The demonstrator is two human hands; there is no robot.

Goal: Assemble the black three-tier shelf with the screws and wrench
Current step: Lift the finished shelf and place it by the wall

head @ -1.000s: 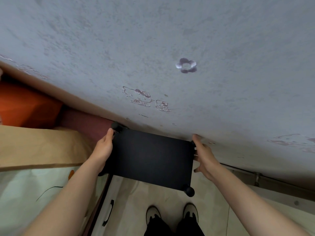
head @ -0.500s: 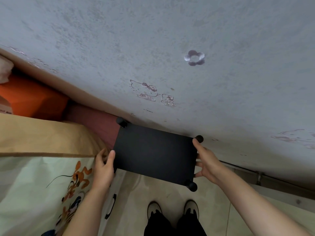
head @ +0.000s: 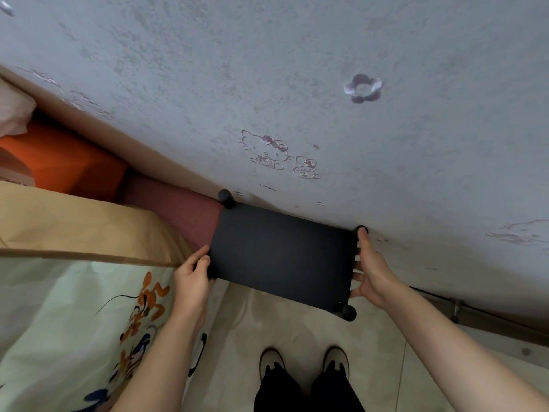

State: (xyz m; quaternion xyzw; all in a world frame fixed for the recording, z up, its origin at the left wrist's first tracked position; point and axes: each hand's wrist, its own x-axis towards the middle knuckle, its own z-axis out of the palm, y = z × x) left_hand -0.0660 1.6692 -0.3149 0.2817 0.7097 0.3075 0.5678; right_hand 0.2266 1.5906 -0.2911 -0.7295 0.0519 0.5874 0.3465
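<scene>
The black shelf (head: 282, 254) stands upright against the grey wall; I look down on its flat top panel, with round black caps at three visible corners. My left hand (head: 193, 272) grips the panel's left edge near the front corner, thumb on top. My right hand (head: 370, 270) presses flat against the right edge, fingers spread, index fingertip at the back right cap. The lower tiers are hidden under the top panel. No screws or wrench are in view.
A grey wall (head: 297, 84) with faint cartoon drawings rises behind the shelf. A bed with a patterned cover (head: 74, 307) lies close at the left, with an orange box (head: 65, 165) and a dark red cushion (head: 178, 209) behind it. My shoes (head: 303, 364) stand on the tiled floor.
My left hand slid from the back left corner down to the front left edge. The shelf sits closer to the wall. My right hand stays on the right edge.
</scene>
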